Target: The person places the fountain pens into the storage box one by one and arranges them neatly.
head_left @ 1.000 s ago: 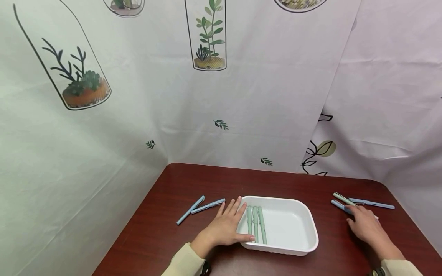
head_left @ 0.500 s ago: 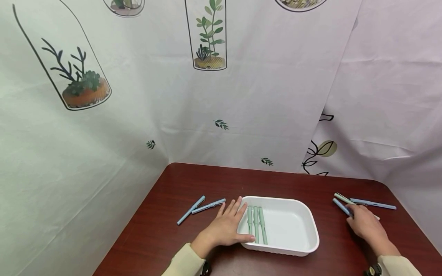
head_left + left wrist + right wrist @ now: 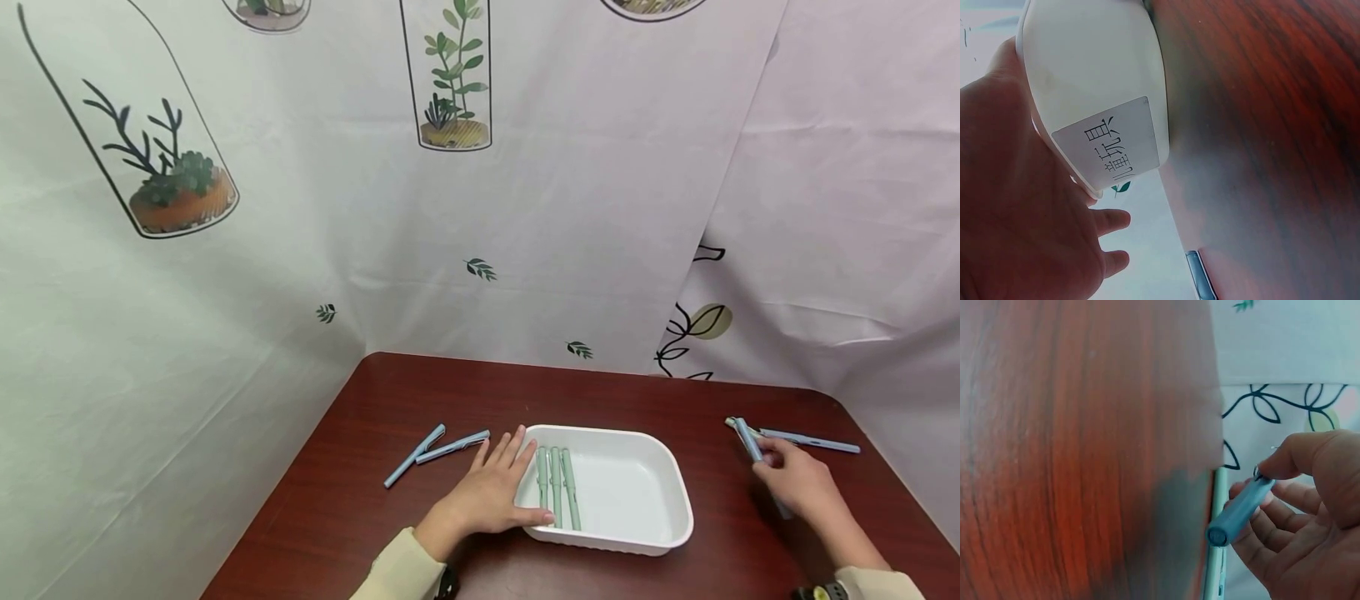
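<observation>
My right hand (image 3: 801, 482) pinches a blue pen (image 3: 1240, 512) between thumb and fingers, tilted above the table at the right. Behind it, a green pen (image 3: 1215, 562) lies on the table, mostly covered in the head view. A second blue pen (image 3: 813, 442) lies just beyond the fingers. My left hand (image 3: 491, 492) rests with spread, straight fingers on the left rim of a white tray (image 3: 637, 500). Inside the tray, three green pens (image 3: 556, 487) lie side by side at the left end. The left wrist view shows a printed label (image 3: 1110, 144) on the tray's side.
Two blue pens (image 3: 415, 456) (image 3: 452, 447) lie on the dark red table (image 3: 600, 396) left of the tray, their ends close together. A white printed cloth (image 3: 420, 233) hangs around the table's back and sides.
The right hand has taken hold of the near blue pen and raised it, turning it across the green pen. The left hand and the tray stay where they were.
</observation>
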